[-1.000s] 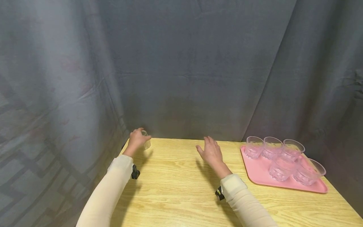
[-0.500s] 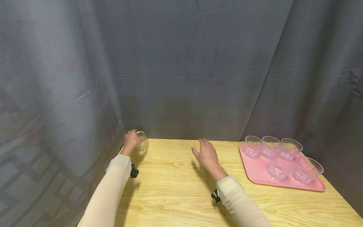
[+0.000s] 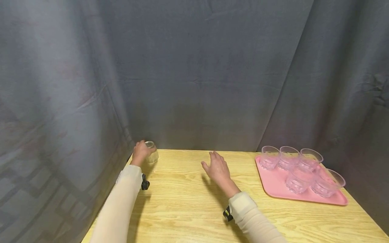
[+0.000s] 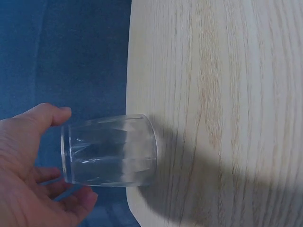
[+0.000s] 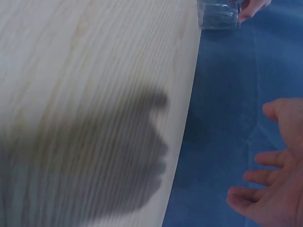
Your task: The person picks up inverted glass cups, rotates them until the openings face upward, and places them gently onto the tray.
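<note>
A clear tumbler (image 3: 153,157) stands upside down near the far left corner of the wooden table, its narrower base up. My left hand (image 3: 140,153) is just left of it. In the left wrist view, the thumb and fingers of that hand (image 4: 21,182) spread loosely about the base end of the tumbler (image 4: 111,151). A small gap shows between thumb and glass; whether the other fingers touch it I cannot tell. My right hand (image 3: 218,168) hovers over the middle of the table, fingers relaxed and holding nothing, also seen in the right wrist view.
On the right side of the table (image 3: 182,202) lies a pink tray (image 3: 275,184). Several clear glasses stand mouth up on it, one glass (image 3: 268,160) at its far left corner. A grey curtain (image 3: 194,84) hangs behind the table and along its sides.
My left hand has shifted slightly left of the tumbler, so more of the glass shows. My right hand has drifted a little left and nearer. The view has also shifted slightly.
</note>
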The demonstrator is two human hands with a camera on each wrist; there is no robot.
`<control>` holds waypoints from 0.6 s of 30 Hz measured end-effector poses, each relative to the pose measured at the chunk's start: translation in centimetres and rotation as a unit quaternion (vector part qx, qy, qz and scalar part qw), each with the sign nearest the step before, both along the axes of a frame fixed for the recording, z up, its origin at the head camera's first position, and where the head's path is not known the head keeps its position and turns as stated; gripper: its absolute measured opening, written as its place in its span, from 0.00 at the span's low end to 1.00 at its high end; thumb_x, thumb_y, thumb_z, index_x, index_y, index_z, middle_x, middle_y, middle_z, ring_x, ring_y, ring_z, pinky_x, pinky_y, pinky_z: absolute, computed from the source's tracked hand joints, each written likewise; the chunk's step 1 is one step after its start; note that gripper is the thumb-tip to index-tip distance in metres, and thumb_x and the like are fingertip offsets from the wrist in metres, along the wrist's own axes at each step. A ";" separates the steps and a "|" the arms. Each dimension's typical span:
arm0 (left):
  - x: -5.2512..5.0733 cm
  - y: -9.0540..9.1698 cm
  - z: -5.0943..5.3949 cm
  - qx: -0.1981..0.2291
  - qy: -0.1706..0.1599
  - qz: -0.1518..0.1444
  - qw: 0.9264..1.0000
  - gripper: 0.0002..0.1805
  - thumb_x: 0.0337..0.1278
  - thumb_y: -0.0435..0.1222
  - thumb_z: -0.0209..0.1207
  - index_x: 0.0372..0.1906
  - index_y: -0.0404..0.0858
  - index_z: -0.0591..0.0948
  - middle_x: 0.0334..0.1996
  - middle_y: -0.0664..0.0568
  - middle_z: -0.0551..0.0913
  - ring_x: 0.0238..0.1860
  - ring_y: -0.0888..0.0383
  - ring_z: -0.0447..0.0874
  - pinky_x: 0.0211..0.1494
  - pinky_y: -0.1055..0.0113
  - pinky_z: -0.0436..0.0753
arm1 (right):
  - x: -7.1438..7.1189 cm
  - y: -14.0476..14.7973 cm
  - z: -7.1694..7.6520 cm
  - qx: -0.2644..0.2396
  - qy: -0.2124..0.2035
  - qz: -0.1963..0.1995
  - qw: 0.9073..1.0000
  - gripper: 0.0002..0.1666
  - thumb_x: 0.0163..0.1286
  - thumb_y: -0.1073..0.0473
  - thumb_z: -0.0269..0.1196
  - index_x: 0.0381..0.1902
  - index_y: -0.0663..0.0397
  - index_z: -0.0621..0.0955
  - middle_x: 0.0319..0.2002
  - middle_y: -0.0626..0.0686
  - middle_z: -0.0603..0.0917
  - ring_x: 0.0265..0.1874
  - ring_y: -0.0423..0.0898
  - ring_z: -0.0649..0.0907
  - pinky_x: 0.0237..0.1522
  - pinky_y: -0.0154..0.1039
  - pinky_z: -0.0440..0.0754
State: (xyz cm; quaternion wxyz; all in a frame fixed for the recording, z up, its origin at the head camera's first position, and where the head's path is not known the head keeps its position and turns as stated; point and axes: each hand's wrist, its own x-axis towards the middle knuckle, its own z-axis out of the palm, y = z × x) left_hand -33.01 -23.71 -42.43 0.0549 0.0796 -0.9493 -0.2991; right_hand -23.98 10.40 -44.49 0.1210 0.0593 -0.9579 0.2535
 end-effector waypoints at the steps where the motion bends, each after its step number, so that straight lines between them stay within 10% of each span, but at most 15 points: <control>1: -0.1 0.0 -0.1 -0.003 -0.004 -0.001 1.000 0.47 0.58 0.47 0.64 0.71 0.22 0.61 0.64 0.24 0.67 0.66 0.26 0.65 0.68 0.39 0.70 | 0.1 -0.1 -0.1 -0.001 -0.001 0.000 1.000 0.40 0.73 0.43 0.62 0.71 0.65 0.70 0.71 0.67 0.69 0.70 0.65 0.69 0.70 0.59 0.68; 18: 0.6 0.4 -0.5 -0.012 -0.042 0.015 0.999 0.46 0.60 0.47 0.65 0.69 0.20 0.59 0.65 0.23 0.65 0.67 0.26 0.63 0.65 0.35 0.71 | 0.8 -1.2 -0.3 -0.006 0.001 0.004 1.000 0.39 0.73 0.43 0.62 0.70 0.65 0.71 0.70 0.67 0.71 0.69 0.65 0.71 0.69 0.58 0.69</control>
